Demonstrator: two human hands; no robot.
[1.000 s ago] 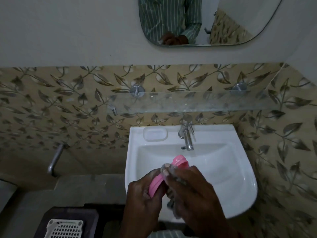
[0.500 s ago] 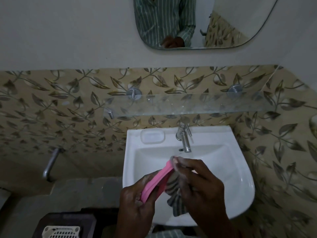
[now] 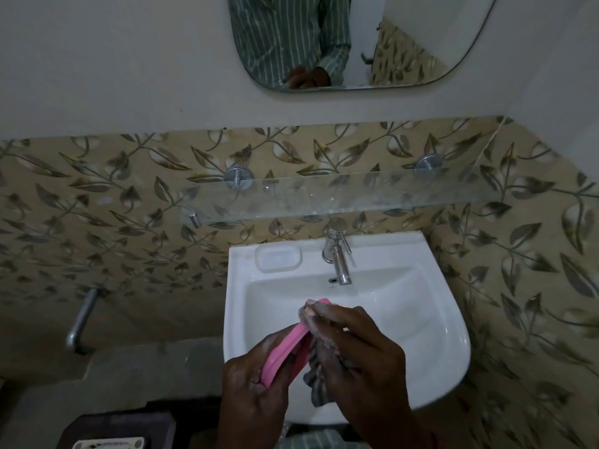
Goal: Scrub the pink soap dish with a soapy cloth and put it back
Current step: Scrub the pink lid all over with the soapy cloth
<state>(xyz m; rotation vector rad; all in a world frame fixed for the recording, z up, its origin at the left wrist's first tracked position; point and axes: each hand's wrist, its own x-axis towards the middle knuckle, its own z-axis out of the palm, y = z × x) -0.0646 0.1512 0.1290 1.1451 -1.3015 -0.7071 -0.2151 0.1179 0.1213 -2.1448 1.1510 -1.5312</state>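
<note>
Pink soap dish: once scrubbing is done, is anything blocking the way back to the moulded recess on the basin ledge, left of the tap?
Nothing visible. The pink plastic soap dish is held over the white ceramic basin by the left hand, the right hand pressing the striped grey cloth on it. The recess looks bare; the steel tap stands to its right.

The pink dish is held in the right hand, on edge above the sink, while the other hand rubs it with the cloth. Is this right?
Not quite. The head view shows the left hand holding the dish on edge above the sink; the right hand rubs it with the cloth.
</note>
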